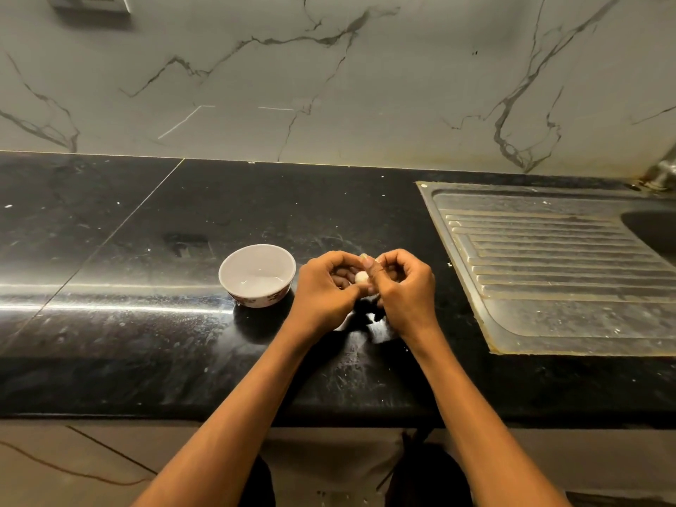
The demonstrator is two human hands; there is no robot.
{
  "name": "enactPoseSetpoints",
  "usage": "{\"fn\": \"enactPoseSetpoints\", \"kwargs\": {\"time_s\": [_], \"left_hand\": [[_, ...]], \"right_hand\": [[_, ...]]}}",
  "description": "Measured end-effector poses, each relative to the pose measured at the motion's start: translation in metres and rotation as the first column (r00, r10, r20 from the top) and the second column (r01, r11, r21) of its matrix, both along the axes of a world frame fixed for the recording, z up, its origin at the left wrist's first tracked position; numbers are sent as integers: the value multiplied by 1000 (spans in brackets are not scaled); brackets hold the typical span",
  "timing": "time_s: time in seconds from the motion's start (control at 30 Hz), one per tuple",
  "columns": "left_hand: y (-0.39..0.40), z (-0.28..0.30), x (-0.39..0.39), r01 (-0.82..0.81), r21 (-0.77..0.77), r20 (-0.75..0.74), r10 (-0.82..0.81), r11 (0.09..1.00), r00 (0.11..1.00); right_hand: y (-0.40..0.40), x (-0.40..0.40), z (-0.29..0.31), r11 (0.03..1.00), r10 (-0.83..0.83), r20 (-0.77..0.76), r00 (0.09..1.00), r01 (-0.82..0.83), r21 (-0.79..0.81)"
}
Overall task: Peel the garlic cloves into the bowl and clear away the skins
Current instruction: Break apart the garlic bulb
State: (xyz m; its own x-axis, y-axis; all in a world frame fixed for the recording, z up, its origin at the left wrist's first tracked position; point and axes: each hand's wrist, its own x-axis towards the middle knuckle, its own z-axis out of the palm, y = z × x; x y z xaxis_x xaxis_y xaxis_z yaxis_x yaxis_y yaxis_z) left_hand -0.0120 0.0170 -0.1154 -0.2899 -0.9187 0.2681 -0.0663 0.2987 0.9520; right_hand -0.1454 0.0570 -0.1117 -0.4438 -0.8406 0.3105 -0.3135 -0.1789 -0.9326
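Both my forearms reach in from the near edge, hands meeting over the black tabletop; my left hand and right hand curl their fingers round one pale garlic clove, pinching it between them; the white bowl sits just left; steel sink drainboard right, marble wall far.

The single wide-angle head view looks forward and down from the person's standing position. It faces a black countertop backed by a marble wall, with both forearms reaching in from the bottom edge.
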Motion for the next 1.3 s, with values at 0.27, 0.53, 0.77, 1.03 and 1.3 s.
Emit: {"fn": "enactPoseSetpoints", "kwargs": {"time_s": [0.27, 0.53, 0.77, 1.03, 1.3], "left_hand": [[0, 1, -1, -134, -71, 28, 136, 988, 990], [-1, 3, 2, -42, -40, 65, 45, 998, 997], [6, 11, 5, 143, 137, -71, -134, 980, 988], [5, 12, 6, 187, 142, -89, -175, 972, 980], [-2, 5, 7, 140, 128, -74, -131, 982, 989]], "right_hand": [[-1, 9, 2, 993, -43, -351, 935, 80, 91], [-5, 1, -4, 999, 29, -183, 983, -22, 43], [0, 2, -4, 988, 147, 32, 989, -149, 44], [2, -1, 4, 963, 239, 345, 908, -268, 38], [1, 0, 2, 994, 89, 91, 992, -95, 61]]}}
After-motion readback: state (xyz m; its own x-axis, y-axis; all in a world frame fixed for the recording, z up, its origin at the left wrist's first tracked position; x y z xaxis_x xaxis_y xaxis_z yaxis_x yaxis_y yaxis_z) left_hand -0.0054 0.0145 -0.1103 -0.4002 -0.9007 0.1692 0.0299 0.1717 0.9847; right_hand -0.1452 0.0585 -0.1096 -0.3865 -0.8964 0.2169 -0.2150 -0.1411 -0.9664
